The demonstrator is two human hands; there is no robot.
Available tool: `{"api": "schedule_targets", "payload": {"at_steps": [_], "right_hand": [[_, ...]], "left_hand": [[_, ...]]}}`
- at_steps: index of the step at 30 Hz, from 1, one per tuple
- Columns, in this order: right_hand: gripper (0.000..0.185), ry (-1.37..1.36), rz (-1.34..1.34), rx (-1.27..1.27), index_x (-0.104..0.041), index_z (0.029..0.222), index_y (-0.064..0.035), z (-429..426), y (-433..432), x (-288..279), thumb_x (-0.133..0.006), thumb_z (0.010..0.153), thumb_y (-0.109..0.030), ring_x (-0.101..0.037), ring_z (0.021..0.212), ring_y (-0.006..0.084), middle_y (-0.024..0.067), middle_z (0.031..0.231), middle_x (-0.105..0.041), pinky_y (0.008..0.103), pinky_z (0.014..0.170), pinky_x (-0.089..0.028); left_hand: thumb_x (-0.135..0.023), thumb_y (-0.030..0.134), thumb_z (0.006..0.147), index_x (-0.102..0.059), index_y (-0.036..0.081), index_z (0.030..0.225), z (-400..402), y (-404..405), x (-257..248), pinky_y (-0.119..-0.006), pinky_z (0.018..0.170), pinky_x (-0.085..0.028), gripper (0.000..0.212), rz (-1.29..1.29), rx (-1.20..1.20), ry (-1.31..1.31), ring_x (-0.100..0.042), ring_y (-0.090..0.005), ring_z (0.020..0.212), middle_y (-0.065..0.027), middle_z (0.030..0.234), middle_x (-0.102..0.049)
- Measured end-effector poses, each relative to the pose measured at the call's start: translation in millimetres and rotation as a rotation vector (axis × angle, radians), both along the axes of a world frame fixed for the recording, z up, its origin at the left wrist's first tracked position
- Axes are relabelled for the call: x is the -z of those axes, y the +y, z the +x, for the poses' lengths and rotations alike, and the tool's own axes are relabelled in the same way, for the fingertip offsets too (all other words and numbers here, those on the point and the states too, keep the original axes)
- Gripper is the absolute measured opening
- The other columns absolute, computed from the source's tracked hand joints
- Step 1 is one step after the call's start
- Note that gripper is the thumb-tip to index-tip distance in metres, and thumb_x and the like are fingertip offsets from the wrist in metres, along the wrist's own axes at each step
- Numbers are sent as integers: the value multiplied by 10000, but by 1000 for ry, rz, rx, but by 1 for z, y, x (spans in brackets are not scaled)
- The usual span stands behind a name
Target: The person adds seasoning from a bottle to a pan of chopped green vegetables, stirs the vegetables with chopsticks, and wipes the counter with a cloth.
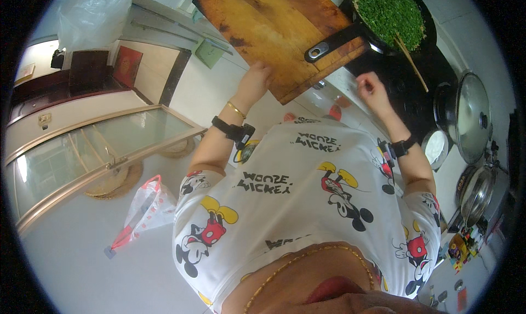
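My left hand (258,80) grips the near left edge of a worn wooden cutting board (267,30), which is tilted and has dark stains. The black handle (328,47) of a wok crosses over the board's right side. Finely chopped greens (388,16) fill the wok (430,24), with paler bits showing at the rim. A pair of wooden chopsticks (413,63) leans out of the greens over the stove. My right hand (373,93) is beside the black stove top (396,77), fingers loosely curled with a gap at the thumb. Nothing shows in it, though it is slightly blurred.
A pot with a glass lid (472,116) stands at the right of the stove, near a small bowl (435,149) of white contents. Farther right is a metal lid or pan (478,195). Left are a glazed door (102,145), a plastic bag (150,207) and a green dustpan (210,53).
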State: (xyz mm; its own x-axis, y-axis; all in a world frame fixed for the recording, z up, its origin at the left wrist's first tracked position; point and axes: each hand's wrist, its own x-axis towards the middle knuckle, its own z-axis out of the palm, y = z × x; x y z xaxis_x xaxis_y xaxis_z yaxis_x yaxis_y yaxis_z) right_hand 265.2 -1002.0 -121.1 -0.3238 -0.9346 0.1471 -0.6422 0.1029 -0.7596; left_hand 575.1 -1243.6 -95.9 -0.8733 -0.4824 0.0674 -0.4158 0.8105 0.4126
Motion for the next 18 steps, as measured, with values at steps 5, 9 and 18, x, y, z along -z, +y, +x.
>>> {"api": "schedule_targets", "payload": {"at_steps": [5,9,18], "right_hand": [[112,-406,-319,276,-621,979,-55,-22,-33,-125,-608,906,-139,-551,815,66,-27,889,-593,208,722,-448],[171,216,-475,520,-621,1033,-40,-80,-53,-152,-621,887,-129,-601,833,166,63,899,-617,283,739,-481],[314,115,-92,-26,-583,1172,-62,0,-24,-170,-600,859,-85,-615,936,310,140,1041,-632,359,768,-499]], "left_hand": [[-571,79,798,-643,39,967,-10,6,23,-421,778,-472,188,-15,-55,13,-547,-353,924,-171,952,-564],[-572,84,777,-633,37,845,-14,1,24,-429,747,-480,103,-82,-75,38,-561,-362,884,-160,926,-571],[-544,66,783,-581,40,873,-21,-10,29,-422,726,-487,101,-137,-95,3,-572,-346,876,-161,931,-569]]}}
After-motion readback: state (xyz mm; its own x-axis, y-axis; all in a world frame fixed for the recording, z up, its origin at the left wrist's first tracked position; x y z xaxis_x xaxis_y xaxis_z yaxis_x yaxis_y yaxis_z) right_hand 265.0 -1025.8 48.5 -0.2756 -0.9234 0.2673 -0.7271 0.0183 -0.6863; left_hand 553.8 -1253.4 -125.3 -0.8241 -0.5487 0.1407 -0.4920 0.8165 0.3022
